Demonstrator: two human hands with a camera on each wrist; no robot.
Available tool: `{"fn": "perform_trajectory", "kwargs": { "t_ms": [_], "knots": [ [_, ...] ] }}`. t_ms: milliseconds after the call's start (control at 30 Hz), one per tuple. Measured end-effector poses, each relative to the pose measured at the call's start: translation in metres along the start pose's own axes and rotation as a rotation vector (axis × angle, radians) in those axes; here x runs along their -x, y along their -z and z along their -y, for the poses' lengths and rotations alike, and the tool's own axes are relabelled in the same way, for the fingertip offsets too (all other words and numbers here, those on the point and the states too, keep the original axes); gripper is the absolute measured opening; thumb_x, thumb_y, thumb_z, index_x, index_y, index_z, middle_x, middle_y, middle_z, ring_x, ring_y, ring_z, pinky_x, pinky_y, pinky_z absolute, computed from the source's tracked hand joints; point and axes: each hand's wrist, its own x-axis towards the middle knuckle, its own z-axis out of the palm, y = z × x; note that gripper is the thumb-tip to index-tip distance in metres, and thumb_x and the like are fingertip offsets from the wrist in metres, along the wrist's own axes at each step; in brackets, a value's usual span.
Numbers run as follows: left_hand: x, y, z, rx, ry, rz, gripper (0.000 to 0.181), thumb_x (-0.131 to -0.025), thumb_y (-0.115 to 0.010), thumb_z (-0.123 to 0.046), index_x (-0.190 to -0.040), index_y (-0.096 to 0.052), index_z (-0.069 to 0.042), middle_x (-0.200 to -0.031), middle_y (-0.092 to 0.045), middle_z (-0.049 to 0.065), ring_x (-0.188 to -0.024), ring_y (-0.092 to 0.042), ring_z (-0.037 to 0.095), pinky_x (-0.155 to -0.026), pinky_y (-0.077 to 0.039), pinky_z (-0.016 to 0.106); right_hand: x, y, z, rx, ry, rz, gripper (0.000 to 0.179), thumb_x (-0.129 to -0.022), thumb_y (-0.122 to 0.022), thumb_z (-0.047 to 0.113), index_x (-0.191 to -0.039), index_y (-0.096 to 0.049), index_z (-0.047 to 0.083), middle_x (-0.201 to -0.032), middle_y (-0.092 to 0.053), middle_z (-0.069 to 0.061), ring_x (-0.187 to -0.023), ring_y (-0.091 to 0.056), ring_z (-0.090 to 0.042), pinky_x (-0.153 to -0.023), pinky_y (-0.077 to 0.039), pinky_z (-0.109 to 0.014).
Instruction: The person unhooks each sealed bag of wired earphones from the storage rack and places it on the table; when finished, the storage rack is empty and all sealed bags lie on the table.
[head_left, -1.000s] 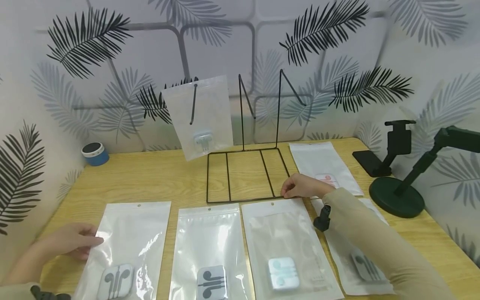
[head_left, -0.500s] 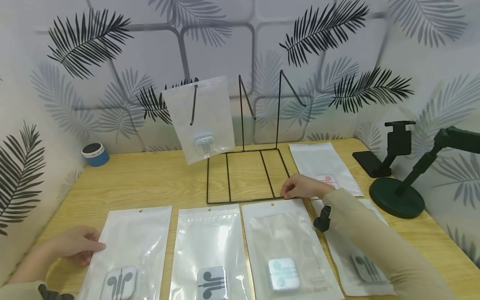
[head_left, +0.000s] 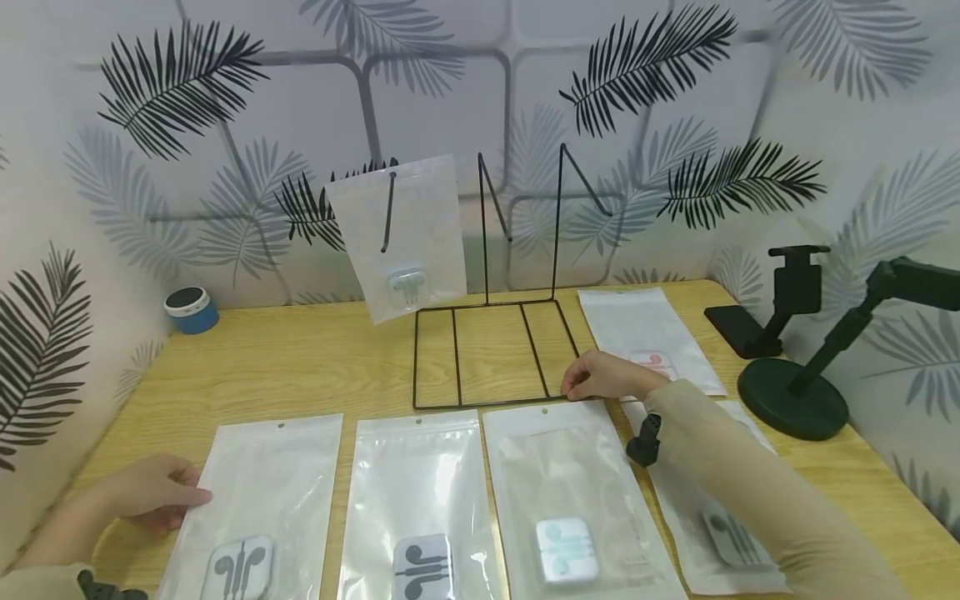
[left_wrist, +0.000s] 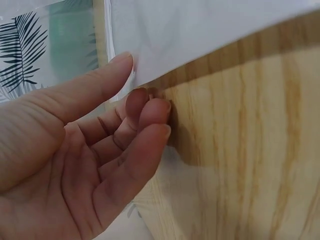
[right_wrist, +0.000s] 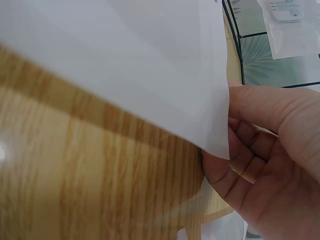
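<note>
Four clear-and-white zip bags with cased earphones lie in a row along the front of the table. My left hand (head_left: 153, 493) pinches the left edge of the leftmost zip bag (head_left: 277, 467) between thumb and fingers; the left wrist view shows the bag's edge at the thumb tip. My right hand (head_left: 609, 373) pinches the top right corner of the third zip bag (head_left: 555, 467), which holds pale teal earphones. In the right wrist view that bag's corner (right_wrist: 200, 115) sits between thumb and fingers, lifted off the wood. Between these lies another zip bag (head_left: 416, 467) with grey earphones.
A black wire rack (head_left: 480, 407) stands behind the row, with one zip bag (head_left: 408, 225) hanging from its left hook. Another bag (head_left: 637, 321) with pink earphones lies at right. Further right are a black phone stand (head_left: 798, 283) and a dark green round base (head_left: 793, 400). A blue speaker (head_left: 192, 317) sits far left.
My left hand and the leftmost bag have shifted slightly right and toward me, then stopped. My right hand stays at its bag's corner. The hanging bag has swung slightly.
</note>
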Motion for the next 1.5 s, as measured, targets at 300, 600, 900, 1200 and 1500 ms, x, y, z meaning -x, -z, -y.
{"fn": "perform_trajectory", "kwargs": {
  "t_ms": [300,600,900,1200,1500],
  "knots": [
    [0.001,0.009,0.000,0.017,-0.035,-0.016,0.024,-0.092,-0.056,-0.020,-0.087,-0.050,0.002,-0.069,-0.053,0.004,-0.062,-0.055,0.017,-0.055,-0.052,0.031,-0.001,0.000,-0.001,0.005,0.004,0.002,0.007,-0.085,-0.064,0.001,-0.087,-0.070,0.003,-0.079,-0.064,0.000,-0.066,-0.050,-0.012,-0.058,-0.044,-0.024],
    [-0.005,0.036,-0.024,0.015,-0.220,-0.196,0.041,-0.099,-0.044,-0.024,-0.109,-0.044,0.016,-0.089,-0.057,0.014,-0.073,-0.059,0.025,-0.060,-0.054,0.034,0.000,-0.001,-0.002,-0.004,-0.011,0.002,0.008,-0.085,-0.063,0.001,-0.088,-0.070,0.004,-0.078,-0.064,0.000,-0.066,-0.051,-0.013,-0.059,-0.044,-0.026],
    [-0.011,0.054,-0.087,0.060,-0.485,-0.425,0.042,-0.099,-0.043,-0.026,-0.121,-0.043,0.010,-0.103,-0.056,0.013,-0.086,-0.058,0.010,-0.070,-0.052,0.023,-0.001,-0.001,-0.003,0.002,0.002,0.009,0.008,-0.085,-0.063,0.001,-0.088,-0.070,0.004,-0.078,-0.064,0.000,-0.065,-0.050,-0.013,-0.058,-0.044,-0.026],
    [-0.042,0.051,-0.155,0.637,-0.704,-0.535,0.027,-0.094,-0.053,-0.028,-0.118,-0.051,-0.016,-0.109,-0.054,-0.003,-0.104,-0.052,0.011,-0.088,-0.044,0.019,-0.001,0.001,0.000,-0.006,-0.007,0.004,0.008,-0.085,-0.063,0.001,-0.088,-0.070,0.004,-0.079,-0.064,0.000,-0.067,-0.051,-0.013,-0.060,-0.045,-0.027],
    [-0.087,0.042,-0.203,1.040,-0.732,-0.537,0.049,-0.094,-0.053,-0.026,-0.138,-0.034,-0.012,-0.138,-0.032,0.010,-0.129,-0.031,0.023,-0.106,-0.026,0.036,-0.002,0.001,-0.003,-0.013,0.007,0.009,0.007,-0.085,-0.063,0.001,-0.088,-0.070,0.002,-0.078,-0.064,0.000,-0.065,-0.050,-0.012,-0.057,-0.043,-0.024]
  ]
}}
